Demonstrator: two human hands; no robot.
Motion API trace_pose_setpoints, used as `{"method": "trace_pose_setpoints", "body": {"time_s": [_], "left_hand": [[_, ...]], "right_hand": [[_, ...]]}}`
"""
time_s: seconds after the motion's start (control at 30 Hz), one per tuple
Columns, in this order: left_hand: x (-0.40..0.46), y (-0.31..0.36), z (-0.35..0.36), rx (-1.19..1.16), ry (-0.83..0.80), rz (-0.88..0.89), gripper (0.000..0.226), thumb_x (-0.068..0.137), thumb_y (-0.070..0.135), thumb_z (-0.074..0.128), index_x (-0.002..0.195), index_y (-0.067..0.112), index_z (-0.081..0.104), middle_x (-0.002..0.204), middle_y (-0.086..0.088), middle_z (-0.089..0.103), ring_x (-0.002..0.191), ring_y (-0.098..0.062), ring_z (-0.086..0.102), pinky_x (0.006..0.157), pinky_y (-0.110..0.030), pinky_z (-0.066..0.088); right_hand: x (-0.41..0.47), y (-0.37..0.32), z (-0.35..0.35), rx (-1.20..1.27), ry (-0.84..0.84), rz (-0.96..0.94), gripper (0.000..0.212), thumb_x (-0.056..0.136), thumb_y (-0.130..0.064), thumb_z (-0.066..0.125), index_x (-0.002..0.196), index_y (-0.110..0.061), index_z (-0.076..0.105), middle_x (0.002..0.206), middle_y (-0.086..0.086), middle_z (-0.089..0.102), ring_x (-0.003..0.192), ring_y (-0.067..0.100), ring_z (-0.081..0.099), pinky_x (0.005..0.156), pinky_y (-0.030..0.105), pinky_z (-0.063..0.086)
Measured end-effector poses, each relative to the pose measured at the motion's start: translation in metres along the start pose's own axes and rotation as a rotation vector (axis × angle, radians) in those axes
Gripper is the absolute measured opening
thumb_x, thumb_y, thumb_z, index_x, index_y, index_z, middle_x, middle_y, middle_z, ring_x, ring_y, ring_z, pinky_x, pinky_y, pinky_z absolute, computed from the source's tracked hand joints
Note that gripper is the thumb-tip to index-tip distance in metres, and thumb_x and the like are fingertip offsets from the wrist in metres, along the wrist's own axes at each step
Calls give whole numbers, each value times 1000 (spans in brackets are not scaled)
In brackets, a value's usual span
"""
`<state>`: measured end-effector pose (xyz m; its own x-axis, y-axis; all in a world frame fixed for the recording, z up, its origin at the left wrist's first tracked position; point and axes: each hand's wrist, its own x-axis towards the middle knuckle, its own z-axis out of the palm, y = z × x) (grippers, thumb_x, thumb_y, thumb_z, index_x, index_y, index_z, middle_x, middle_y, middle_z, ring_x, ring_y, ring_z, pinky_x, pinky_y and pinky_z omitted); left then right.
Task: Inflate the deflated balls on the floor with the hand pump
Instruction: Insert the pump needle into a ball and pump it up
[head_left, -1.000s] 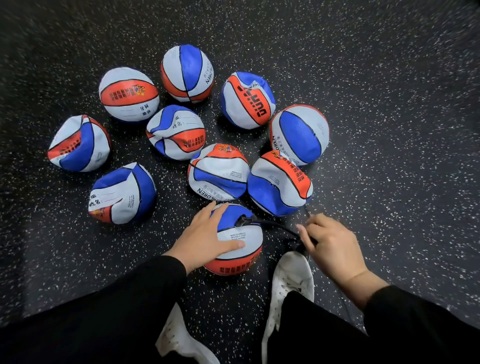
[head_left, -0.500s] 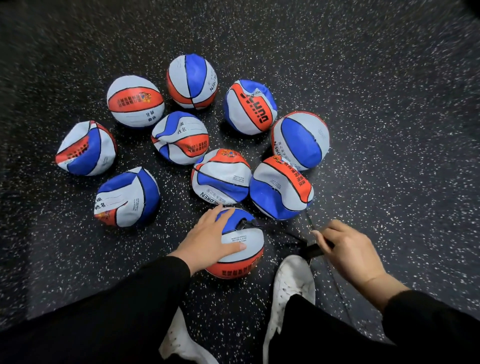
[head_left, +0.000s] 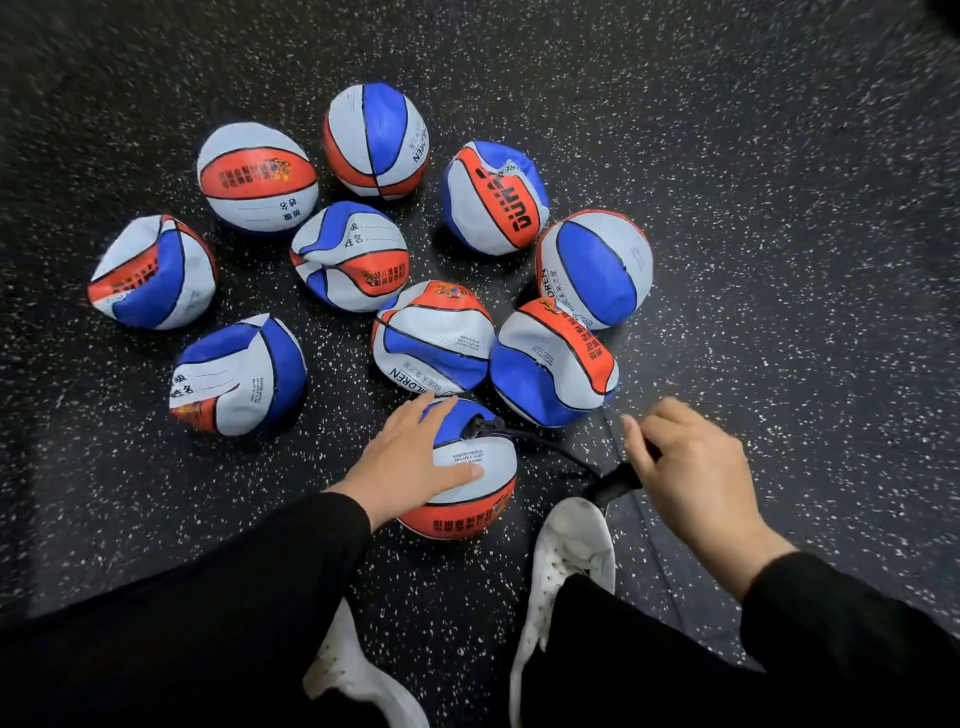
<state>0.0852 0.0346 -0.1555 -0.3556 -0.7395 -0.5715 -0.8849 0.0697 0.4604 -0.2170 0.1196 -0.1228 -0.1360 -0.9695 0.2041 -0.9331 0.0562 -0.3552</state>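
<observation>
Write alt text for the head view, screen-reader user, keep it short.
A person's left hand rests flat on a red, white and blue ball with a black pump hose plugged into it, while the right hand grips the black pump handle. Nine more crumpled, deflated balls lie beyond on the speckled black floor; a white sneaker stands beside the pump.

"CHILDREN" on top ball (head_left: 375, 140), "DUNRUN" on crumpled ball (head_left: 493, 200)

Your left hand (head_left: 410, 462) lies flat on the nearest ball (head_left: 467, 488), fingers spread over its top. Your right hand (head_left: 685, 467) curls around the black pump handle (head_left: 615, 483), with the hose (head_left: 545, 441) running from that grip into the ball's valve. Nine saggy balls (head_left: 431, 338) sit just beyond on the speckled floor (head_left: 779, 260).
</observation>
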Motion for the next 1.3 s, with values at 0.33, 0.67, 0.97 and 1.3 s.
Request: {"method": "trace_pose_setpoints", "body": {"time_s": [0.33, 0.67, 0.97, 1.3], "left_hand": [[4, 0, -4, 4, -15, -8, 104, 83, 74, 66, 165, 38, 13, 172, 12, 4, 158, -12, 3, 127, -50, 21], [1, 0, -2, 1, -8, -18, 105, 82, 74, 67, 164, 39, 12, 173, 12, 2, 159, -14, 2, 126, -52, 22], [1, 6, 1, 11, 14, -26, 104, 83, 73, 68, 165, 39, 14, 173, 9, 4, 159, -17, 2, 126, -50, 23], [-1, 0, 2, 7, -11, -26, 106, 81, 75, 68, 164, 40, 13, 172, 13, 2, 159, -14, 1, 126, -53, 23]], "right_hand": [[-37, 11, 55, -17, -69, -115, 46, 103, -37, 48, 64, -14, 62, 76, -1, 57, 62, 25, 54, 52, 33, 47], [-25, 8, 36, 8, -158, -121, 50, 103, -43, 44, 64, -16, 61, 76, -3, 57, 59, 26, 59, 47, 34, 50], [25, -4, -42, -31, -87, -42, 42, 100, -39, 50, 67, -14, 58, 79, -1, 59, 71, 26, 59, 57, 35, 50], [-25, 6, 39, -55, -73, -115, 47, 104, -38, 44, 69, -12, 63, 85, -1, 63, 75, 25, 56, 49, 35, 49]]}}
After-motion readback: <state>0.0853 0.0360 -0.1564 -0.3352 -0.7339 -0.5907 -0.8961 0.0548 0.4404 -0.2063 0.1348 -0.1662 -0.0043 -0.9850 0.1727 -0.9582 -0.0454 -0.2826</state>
